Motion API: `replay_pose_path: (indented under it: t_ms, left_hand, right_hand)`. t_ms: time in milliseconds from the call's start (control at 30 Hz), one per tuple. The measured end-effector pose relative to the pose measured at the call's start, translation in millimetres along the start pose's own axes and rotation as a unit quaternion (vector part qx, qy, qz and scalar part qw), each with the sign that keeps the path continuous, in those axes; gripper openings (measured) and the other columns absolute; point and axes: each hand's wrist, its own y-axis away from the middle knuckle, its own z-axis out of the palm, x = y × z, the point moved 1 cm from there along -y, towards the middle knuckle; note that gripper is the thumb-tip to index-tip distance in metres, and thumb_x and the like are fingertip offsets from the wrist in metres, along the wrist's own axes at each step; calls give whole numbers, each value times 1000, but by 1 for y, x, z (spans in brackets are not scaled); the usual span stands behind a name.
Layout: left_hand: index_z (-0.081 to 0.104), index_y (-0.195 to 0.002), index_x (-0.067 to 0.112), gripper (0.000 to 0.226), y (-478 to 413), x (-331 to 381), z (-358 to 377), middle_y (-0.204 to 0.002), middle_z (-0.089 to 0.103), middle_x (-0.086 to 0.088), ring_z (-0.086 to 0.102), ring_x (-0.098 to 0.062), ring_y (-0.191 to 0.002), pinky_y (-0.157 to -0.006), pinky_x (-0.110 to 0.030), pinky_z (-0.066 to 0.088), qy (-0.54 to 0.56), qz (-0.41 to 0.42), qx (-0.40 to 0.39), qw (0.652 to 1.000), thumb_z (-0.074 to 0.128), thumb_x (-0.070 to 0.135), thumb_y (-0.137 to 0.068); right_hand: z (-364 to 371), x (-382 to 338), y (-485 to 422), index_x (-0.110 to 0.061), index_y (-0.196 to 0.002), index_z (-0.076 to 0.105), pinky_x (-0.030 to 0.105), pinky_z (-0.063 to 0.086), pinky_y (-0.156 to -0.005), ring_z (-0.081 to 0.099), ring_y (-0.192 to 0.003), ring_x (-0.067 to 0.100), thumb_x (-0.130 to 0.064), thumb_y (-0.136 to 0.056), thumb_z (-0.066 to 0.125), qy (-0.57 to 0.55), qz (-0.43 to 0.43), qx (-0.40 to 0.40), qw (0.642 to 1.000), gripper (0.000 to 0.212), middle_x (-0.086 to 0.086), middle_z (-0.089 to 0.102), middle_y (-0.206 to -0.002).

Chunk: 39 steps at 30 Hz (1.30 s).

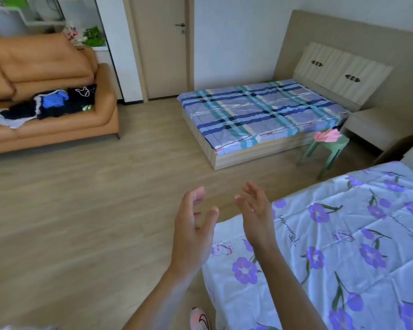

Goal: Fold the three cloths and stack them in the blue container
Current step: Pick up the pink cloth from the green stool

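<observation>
Both hands are hanging empty in front of the person, palms facing each other: the left hand [194, 231] with fingers loosely curled and gripping nothing, the right hand [255, 214] flat and spread, hovering just over the corner of the near bed with the pale floral quilt [343, 246].

The likeliest cloths are lying well apart from the hands, in a dark heap of black, blue and white-trimmed fabric [48, 106] on the seat of the tan leather sofa [57, 129]. The heap is stretching lengthwise along the seat, its long axis running from the lower left up toward the right armrest. Another pink cloth [327, 135] is sitting bunched on a green plastic stool [324, 151] beside the plaid-covered far bed [260, 110]; which pieces are meant is unclear.

No blue container is showing anywhere, so the main risk is folding without knowing where the stack is going. The tangled heap could also be hiding the count, and lifting one piece may be dragging others onto the wooden floor [105, 198].
</observation>
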Motion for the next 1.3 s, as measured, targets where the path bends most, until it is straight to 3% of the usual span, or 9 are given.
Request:
replay_pose_path:
  t_ms: [233,500,667,767,867,933,1067,1300]
  left_hand:
    - [59,-121,22,31,-80,-27,-1,-120,64,8,58,2,-111,-77,-9,47,8,-52,10,999,62,16,-91]
    - [60,-120,22,37,-179,-53,-15,-113,65,8,61,-2,-105,-76,-9,45,35,-93,7,995,60,26,-83]
    - [61,-119,24,29,-258,-79,-31,-111,65,7,62,-5,-103,-78,-11,46,40,-99,-25,994,64,16,-92]
    - [63,-116,24,27,-312,-92,-43,-108,66,8,63,-5,-101,-78,-12,47,44,-99,-60,992,63,23,-89]
    - [66,-108,26,25,-370,-95,-52,-104,68,11,64,-6,-101,-80,-15,49,46,-94,-101,989,60,29,-84]
    - [67,-105,26,19,-401,-92,-53,-102,69,12,64,-6,-100,-80,-16,49,45,-82,-131,987,62,26,-87]
    - [67,-104,22,15,-456,-96,-38,-101,70,7,64,-6,-95,-76,-10,46,46,-85,-184,978,64,13,-93]
    - [68,-102,22,13,-534,-129,26,-100,71,4,66,-10,-92,-73,-10,47,39,-97,-279,955,64,14,-93]
  right_hand:
    - [33,13,-78,-22,-137,55,3,47,-77,62,-105,-12,-15,-95,64,-13,41,-19,999,43,-4,60,-130]
    - [89,15,-174,-19,-134,56,1,46,-75,62,-94,-18,-13,-95,63,14,61,-11,998,40,-3,63,-128]
    - [141,16,-231,-21,-135,56,13,45,-81,63,-99,-14,-15,-95,63,26,57,24,998,42,-6,64,-127]
    - [173,20,-264,-21,-136,55,17,47,-88,63,-104,-11,-15,-95,63,30,60,58,996,42,-4,63,-128]
    - [204,19,-298,-22,-135,56,36,50,-104,63,-111,0,-14,-95,64,18,79,95,992,41,-2,64,-128]
    - [217,15,-316,-22,-134,56,40,49,-106,63,-114,6,-15,-95,64,12,83,113,990,41,-2,64,-128]
    - [228,15,-355,-24,-133,57,35,50,-102,63,-114,6,-16,-95,64,6,87,159,983,40,-3,64,-127]
    - [214,41,-444,-25,-129,58,37,51,-102,65,-111,6,-15,-95,64,-32,96,244,965,36,-2,66,-124]
